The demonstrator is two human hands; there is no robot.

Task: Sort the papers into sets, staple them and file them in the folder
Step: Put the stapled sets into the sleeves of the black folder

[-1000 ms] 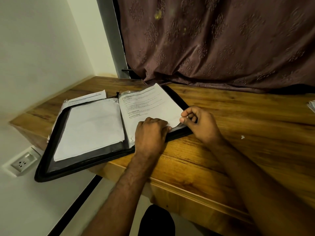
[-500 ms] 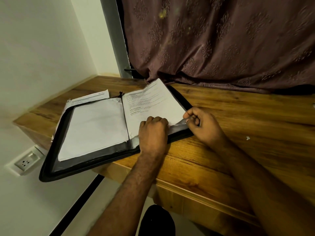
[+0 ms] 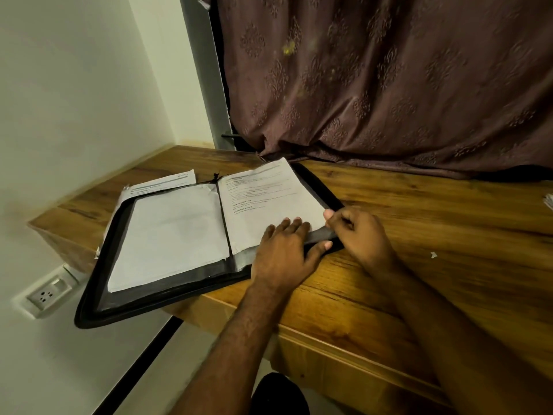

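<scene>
A black zip folder (image 3: 98, 307) is lying open on the wooden counter (image 3: 419, 235), its near left corner hanging out past the counter edge. A blank-looking white sheet set (image 3: 170, 235) is sitting in the left half of the folder, and a printed sheet set (image 3: 269, 196) is sitting in the right half, its far edge reaching to the folder's far rim. The left hand (image 3: 284, 253) is resting palm down on the near part of the printed sheets, fingers (image 3: 296, 224) fairly straight and lying flat on the paper, thumb stretched out to the right along the folder's near edge. The right hand (image 3: 359, 235) is sitting just beside it at the folder's right near corner, fingers curled, thumb and forefinger pinching the near right corner of the printed sheets; whether a grey pocket flap under the paper is also being gripped cannot be told. More printed papers (image 3: 161, 184) are poking out from under the folder's far left edge, flat on the counter. Another stack of paper (image 3: 549, 202) is just showing at the right edge of the view, well apart from the folder. A small white scrap (image 3: 433, 254) is lying on the counter to the right of the right forearm. A brown patterned curtain (image 3: 389, 85) is hanging behind the counter, its hem bunching on the far edge. A wall socket (image 3: 45, 295) is sitting in the pale wall below the counter's left end.
</scene>
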